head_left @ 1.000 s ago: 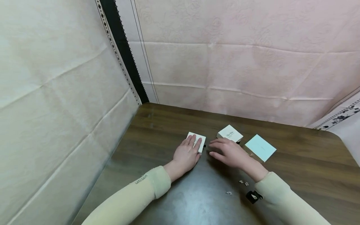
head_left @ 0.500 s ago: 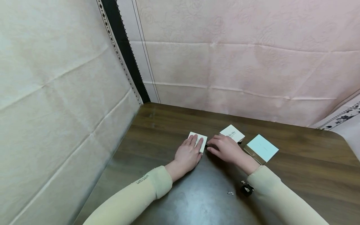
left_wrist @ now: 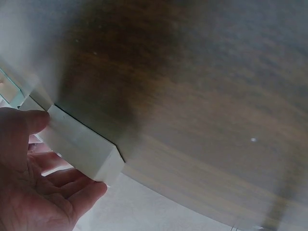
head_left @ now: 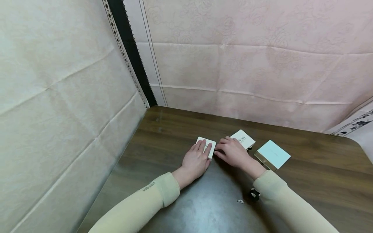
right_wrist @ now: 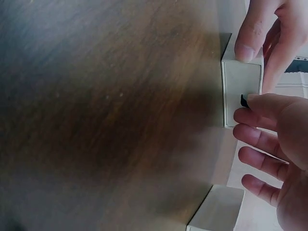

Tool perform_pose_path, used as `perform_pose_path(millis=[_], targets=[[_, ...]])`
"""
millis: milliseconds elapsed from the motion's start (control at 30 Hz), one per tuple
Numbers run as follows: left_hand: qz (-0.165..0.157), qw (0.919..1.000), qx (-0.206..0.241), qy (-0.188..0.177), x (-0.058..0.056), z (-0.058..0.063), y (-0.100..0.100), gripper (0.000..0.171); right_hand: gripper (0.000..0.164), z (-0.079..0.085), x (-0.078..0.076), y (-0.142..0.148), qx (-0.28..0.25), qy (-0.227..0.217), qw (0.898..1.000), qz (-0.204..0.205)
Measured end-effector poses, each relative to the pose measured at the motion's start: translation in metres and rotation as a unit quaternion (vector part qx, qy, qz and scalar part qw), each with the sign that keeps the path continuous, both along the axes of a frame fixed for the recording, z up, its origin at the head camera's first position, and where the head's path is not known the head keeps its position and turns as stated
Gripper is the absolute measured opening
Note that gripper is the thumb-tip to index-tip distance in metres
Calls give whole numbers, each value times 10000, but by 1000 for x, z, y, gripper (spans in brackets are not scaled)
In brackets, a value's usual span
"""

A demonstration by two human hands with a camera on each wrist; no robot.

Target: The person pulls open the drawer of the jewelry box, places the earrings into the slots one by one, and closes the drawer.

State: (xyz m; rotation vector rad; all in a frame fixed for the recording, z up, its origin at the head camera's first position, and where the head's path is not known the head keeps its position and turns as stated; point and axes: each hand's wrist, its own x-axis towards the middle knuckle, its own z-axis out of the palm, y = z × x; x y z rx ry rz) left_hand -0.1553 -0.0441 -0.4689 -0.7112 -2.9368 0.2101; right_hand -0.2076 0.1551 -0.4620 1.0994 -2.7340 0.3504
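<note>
A small white drawer box lies on the wooden table under my left hand. That hand holds it, with fingers across the top and the thumb against a side. On the box's end face, the right wrist view shows a short black ribbon tab. My right hand pinches this tab between thumb and index finger; its other fingers are spread below. The drawer looks flush in its sleeve. A second white box, with dark print on top, is partly hidden behind my right hand.
To the right lies a pale blue box with a gold-brown side. Nearer me are a small black item beside my right sleeve and a tiny silvery piece. Cloth walls border the table at the back and left.
My right hand has moved left to the white box's end and taken hold of the ribbon tab. The left hand stays on the box. My right sleeve now covers small silvery pieces.
</note>
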Motion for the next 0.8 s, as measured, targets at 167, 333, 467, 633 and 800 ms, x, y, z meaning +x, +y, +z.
perform_pose_path(millis=[167,333,467,633,800], targets=[[30,10000,-36,-29,0,0,1,64,7,-4,-2,0,-59,-5,10000,34],[19,10000,-67,24,0,-1,1,64,5,-6,-4,0,-126,-19,9999,95],[-42,9999,-117,108,1,0,0,63,4,-6,-5,1,-185,-86,9998,82],[-130,9996,-150,175,1,-1,0,64,5,-7,-6,1,-228,-118,9997,55],[-195,9995,-127,200,0,-1,1,64,6,-9,-8,2,-266,-38,9996,58]])
